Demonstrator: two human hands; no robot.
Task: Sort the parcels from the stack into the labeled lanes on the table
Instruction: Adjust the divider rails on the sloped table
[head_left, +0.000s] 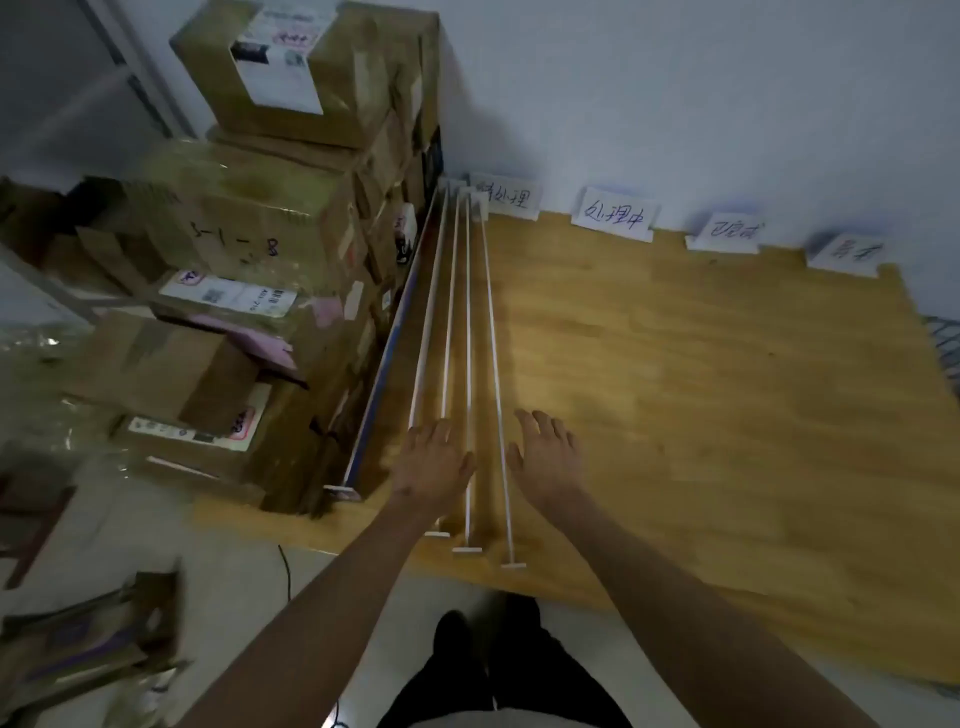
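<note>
- Left hand (434, 457) and right hand (545, 454): both outstretched over the near end of the thin white divider rails (467, 332), fingers spread, gripping nothing, slightly apart.
- White divider rails: bunched together along the left side of the wooden table (701, 389).
- Stack of brown cardboard parcels (249, 249): just left of the rails.
- White handwritten lane labels (615, 214): beyond the rails, against the wall.

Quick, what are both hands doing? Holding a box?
Left hand: open, holding nothing.
Right hand: open, holding nothing.
</note>
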